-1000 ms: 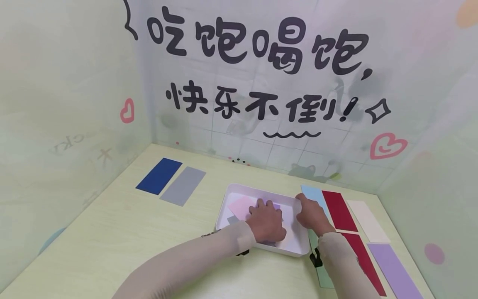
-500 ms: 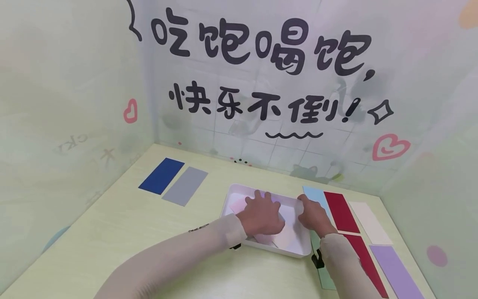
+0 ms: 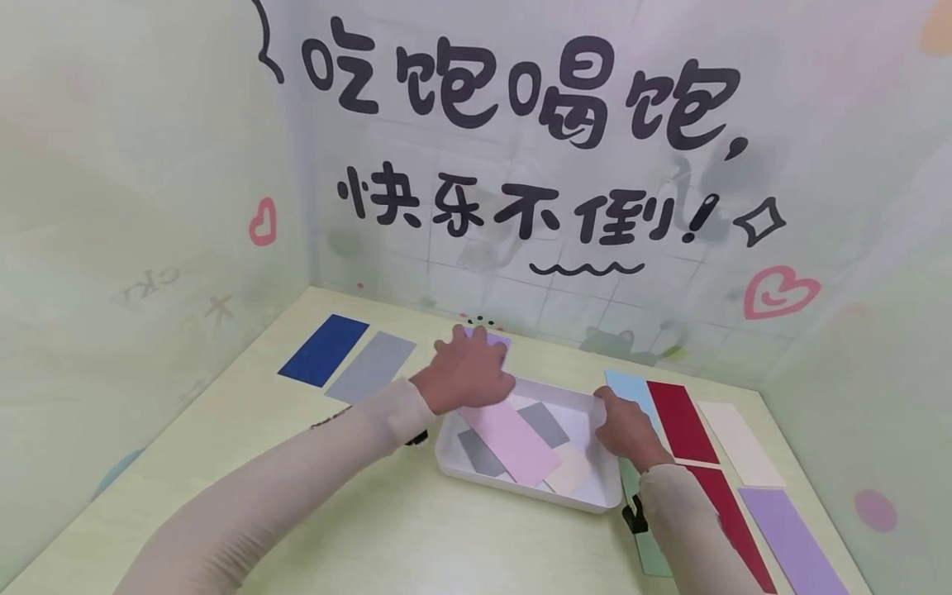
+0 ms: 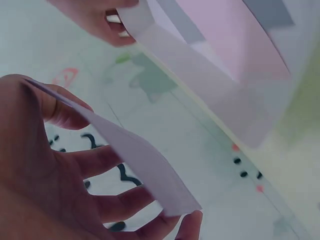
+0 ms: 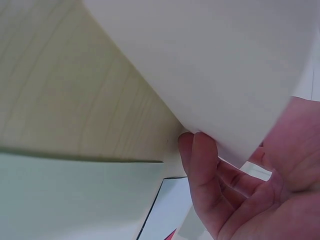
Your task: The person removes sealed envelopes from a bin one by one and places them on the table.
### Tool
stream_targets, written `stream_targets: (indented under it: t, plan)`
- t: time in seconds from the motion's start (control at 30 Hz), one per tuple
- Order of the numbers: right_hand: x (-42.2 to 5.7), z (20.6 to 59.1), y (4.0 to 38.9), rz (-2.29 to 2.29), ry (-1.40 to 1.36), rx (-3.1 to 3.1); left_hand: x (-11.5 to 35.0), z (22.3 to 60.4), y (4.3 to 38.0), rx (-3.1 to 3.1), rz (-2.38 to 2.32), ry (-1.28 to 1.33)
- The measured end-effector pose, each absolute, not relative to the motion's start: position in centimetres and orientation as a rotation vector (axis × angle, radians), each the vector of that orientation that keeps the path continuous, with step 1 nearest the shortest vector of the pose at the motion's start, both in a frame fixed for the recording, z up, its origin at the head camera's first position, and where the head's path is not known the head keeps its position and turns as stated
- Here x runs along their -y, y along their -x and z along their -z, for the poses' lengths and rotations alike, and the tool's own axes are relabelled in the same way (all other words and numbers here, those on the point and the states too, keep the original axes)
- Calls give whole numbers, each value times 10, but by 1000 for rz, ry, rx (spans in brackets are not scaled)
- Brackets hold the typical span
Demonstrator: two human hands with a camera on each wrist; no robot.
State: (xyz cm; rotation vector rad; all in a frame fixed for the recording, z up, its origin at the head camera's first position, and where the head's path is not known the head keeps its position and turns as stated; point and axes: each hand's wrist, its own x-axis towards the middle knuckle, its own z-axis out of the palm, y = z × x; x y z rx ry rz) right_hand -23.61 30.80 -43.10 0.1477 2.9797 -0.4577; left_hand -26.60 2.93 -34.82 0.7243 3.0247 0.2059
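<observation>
My left hand [image 3: 468, 372] grips a light purple card [image 3: 497, 340] over the far left edge of the white tray [image 3: 531, 495]. In the left wrist view this card [image 4: 137, 157] bends slightly between thumb and fingers. My right hand [image 3: 628, 431] holds the tray's right side; the right wrist view shows its fingers curled at the tray wall [image 5: 215, 65]. Inside the tray lie a pink card [image 3: 519, 448], a grey card [image 3: 480, 454], another grey card [image 3: 545, 423] and a cream card [image 3: 571, 471], partly overlapping.
On the table's left are a dark blue card [image 3: 323, 350] and a grey card [image 3: 373, 364]. To the right lie light blue [image 3: 627, 387], red [image 3: 680, 421], cream [image 3: 741, 444], purple [image 3: 792, 537] and green cards [image 3: 649, 549]. A printed curtain [image 3: 476, 149] stands behind.
My left hand has picked the purple card out of the tray and moved up and left over its far edge. The cards inside are more exposed. My right hand stays on the tray.
</observation>
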Motion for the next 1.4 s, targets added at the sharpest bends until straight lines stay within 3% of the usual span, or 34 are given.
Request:
stream_targets:
  t: [0.47,0.77,1.4]
  plan:
    - [-310,433,239,462,-114,-2993,32,392,311,-2966,-302,-521]
    - [-309,435,240,452,-122,-2990,35,419,317,-2901,-309,-552]
    - [-312,435,238,452,-133,-2985,36,427,323,-2859,-326,-567]
